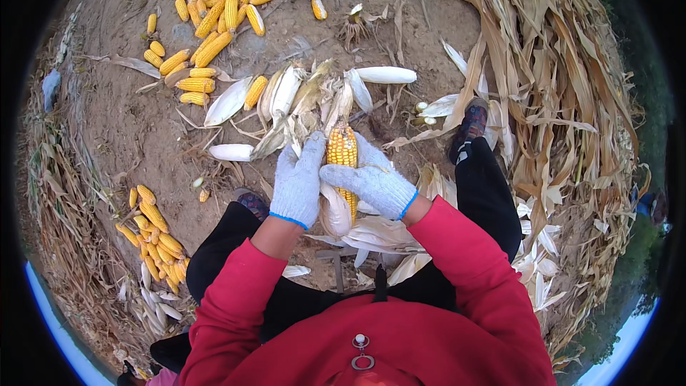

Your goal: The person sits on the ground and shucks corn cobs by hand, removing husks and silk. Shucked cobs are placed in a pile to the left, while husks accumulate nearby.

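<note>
My right hand [370,171], in a pale knitted glove with a blue cuff, is closed around an ear of yellow corn [342,147], its thumb across the kernels. The ear points away from me, and a pale husk [335,212] hangs beside its near end. My left hand [300,179], gloved alike, is at the ear's left side by a bundle of dry husks [292,128]; whether its fingers grip the husk or the ear cannot be made out. A bare yellow ear [255,92] and a white-husked ear [230,152] lie just beyond on the soil.
Husked corn ears [214,8] are heaped at the upper left, with a second heap [158,246] at the lower left. Dry corn stalks [536,64] are piled along the right, near my foot [474,120]. Loose husks [380,233] lie between my legs. Part of another person [163,378] shows at the bottom left.
</note>
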### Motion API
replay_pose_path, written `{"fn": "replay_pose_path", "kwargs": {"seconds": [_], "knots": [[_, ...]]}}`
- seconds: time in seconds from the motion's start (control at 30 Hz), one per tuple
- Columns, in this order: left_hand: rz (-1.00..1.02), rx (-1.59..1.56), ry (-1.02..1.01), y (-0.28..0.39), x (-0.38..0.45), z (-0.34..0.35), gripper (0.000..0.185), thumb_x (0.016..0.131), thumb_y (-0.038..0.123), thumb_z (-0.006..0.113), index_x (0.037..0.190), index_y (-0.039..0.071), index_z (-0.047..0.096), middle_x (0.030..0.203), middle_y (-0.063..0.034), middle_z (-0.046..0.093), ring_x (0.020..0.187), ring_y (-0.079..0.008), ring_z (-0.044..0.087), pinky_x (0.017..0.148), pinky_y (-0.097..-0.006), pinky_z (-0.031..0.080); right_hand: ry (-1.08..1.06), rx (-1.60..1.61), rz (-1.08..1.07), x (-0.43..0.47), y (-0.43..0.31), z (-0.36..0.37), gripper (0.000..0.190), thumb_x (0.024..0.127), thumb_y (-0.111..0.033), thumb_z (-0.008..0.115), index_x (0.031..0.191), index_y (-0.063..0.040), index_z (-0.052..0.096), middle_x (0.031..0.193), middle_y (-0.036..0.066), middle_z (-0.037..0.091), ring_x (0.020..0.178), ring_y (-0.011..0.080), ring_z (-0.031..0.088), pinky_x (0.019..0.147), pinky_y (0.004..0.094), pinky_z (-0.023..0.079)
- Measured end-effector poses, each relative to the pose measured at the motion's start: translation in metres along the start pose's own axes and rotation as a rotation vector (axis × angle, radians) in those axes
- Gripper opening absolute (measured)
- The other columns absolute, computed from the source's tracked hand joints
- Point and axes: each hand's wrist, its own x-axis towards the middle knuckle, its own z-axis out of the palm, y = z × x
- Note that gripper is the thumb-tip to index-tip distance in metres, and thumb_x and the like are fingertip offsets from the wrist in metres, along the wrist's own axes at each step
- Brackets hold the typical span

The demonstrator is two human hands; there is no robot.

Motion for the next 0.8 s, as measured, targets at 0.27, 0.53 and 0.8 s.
{"fn": "replay_pose_path", "kwargs": {"seconds": [0.27,0.53,0.8], "knots": [[0.070,-0.132,0.154,0.016,0.003,-0.029,0.024,0.103,0.027,0.057,0.108,0.004,0.059,0.098,-0.0061,0.062,0.086,-0.0165,0.064,0.075,-0.0361,0.058,0.521,0.745,0.059,0.015,-0.018,-0.068,0.030,0.098,-0.023,0.065,0.114,-0.001,0.054,0.098,0.013,0.066,0.089,0.0289,0.069,0.083,0.0423,0.060],[-0.009,0.007,0.293,0.017,0.030,-0.067,0.042,0.095,0.042,0.068,0.118,0.009,0.056,0.105,-0.0061,0.062,0.091,-0.0178,0.059,0.080,-0.0339,0.050,0.550,0.638,-0.052,0.018,-0.009,-0.079,0.039,0.095,-0.020,0.069,0.128,-0.005,0.052,0.111,0.011,0.064,0.102,0.0236,0.065,0.090,0.0414,0.056],[-0.615,-0.192,-0.329,-0.036,-0.006,-0.019,0.069,0.098,0.060,0.053,0.132,0.000,0.052,0.124,-0.0176,0.061,0.111,-0.0299,0.062,0.094,-0.0472,0.053,0.442,0.361,-0.270,0.009,0.002,-0.027,0.055,0.086,-0.010,0.077,0.131,-0.002,0.044,0.131,0.013,0.056,0.119,0.0212,0.057,0.103,0.0354,0.049]]}}
